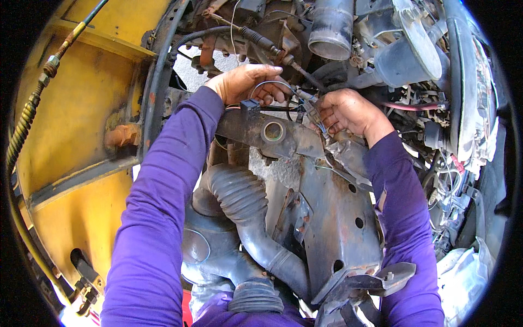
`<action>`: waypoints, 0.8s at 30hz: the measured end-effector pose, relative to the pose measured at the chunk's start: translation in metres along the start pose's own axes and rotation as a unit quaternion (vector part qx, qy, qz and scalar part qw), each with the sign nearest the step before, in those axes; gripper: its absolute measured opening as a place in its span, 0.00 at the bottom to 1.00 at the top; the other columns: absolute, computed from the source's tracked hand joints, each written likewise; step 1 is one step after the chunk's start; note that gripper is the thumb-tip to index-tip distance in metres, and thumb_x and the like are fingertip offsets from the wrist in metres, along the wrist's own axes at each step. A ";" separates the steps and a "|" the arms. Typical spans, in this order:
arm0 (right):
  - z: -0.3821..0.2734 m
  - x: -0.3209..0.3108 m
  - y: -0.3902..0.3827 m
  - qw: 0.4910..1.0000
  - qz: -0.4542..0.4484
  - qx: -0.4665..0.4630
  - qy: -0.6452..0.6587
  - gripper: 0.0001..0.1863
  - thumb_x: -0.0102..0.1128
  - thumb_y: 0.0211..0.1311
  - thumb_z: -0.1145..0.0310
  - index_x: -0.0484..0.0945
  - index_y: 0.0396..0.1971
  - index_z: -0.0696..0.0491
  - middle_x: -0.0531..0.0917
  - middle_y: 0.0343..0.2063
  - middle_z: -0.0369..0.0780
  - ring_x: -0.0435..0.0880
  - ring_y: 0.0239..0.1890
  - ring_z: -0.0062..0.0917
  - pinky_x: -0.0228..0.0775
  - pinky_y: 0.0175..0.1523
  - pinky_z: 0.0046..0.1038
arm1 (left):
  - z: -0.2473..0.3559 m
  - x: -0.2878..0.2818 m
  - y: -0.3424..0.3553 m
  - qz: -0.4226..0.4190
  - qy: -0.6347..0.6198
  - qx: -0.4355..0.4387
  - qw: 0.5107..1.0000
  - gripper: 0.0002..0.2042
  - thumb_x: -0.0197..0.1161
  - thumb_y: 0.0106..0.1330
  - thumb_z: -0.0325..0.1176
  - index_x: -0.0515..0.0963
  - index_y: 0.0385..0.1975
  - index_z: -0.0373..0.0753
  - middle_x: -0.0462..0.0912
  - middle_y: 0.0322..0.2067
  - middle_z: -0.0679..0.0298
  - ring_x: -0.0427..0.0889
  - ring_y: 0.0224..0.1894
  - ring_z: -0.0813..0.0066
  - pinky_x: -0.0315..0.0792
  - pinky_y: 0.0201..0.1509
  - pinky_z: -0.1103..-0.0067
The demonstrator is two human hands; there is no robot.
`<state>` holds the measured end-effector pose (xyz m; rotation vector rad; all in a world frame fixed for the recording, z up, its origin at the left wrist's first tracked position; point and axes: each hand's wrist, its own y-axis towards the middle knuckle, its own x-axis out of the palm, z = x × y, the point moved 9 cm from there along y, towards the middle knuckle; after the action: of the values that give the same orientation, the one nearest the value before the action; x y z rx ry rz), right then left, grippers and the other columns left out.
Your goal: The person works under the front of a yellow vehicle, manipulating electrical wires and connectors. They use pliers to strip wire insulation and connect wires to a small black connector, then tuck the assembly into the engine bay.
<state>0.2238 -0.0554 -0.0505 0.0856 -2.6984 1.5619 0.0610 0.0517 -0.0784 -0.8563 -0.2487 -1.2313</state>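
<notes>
My left hand (253, 83) is curled at a thin wire loop (271, 82), its fingertips partly hidden; I cannot make out exactly what is between them. My right hand (348, 111) grips a small wiring connector (311, 111) with thin wires running from it. A dark square block (250, 107) sits just below my left hand. Beneath both hands lies a rusty metal bracket (297, 139) with a round bushing (273, 131).
Yellow metal panels (81, 120) and a hose (32, 106) line the left. Above are a large pipe (329, 30) and a grey canister (406, 60). A corrugated duct (237, 193) and a holed steel beam (338, 229) lie below. Cables crowd the right.
</notes>
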 end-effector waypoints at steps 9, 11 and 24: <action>-0.006 0.003 0.001 0.999 -0.009 -0.015 -0.036 0.12 0.57 0.60 0.67 0.81 0.37 0.60 0.85 0.31 0.44 0.83 0.30 0.32 0.74 0.34 0.35 | 0.026 -0.017 -0.019 0.087 0.091 0.082 0.989 0.23 0.55 0.76 0.48 0.78 0.59 0.37 0.85 0.51 0.58 0.84 0.44 0.68 0.78 0.50 0.74; -0.008 0.003 -0.001 0.999 0.003 -0.029 -0.041 0.13 0.57 0.60 0.66 0.81 0.36 0.62 0.83 0.30 0.45 0.81 0.27 0.32 0.73 0.32 0.36 | 0.070 -0.019 -0.054 0.228 0.301 0.124 0.918 0.20 0.59 0.75 0.45 0.80 0.57 0.36 0.86 0.49 0.58 0.85 0.47 0.69 0.78 0.52 0.74; -0.007 0.000 0.001 0.999 0.000 -0.035 -0.014 0.08 0.60 0.57 0.67 0.79 0.31 0.57 0.83 0.28 0.41 0.82 0.27 0.30 0.73 0.32 0.35 | 0.025 0.036 -0.174 0.469 0.653 0.099 0.586 0.20 0.70 0.58 0.29 0.82 0.52 0.38 0.83 0.47 0.53 0.83 0.53 0.55 0.76 0.60 0.68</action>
<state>0.2234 -0.0491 -0.0482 0.1070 -2.7709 1.4771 -0.0757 0.0294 0.0357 0.3339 1.1456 -0.4925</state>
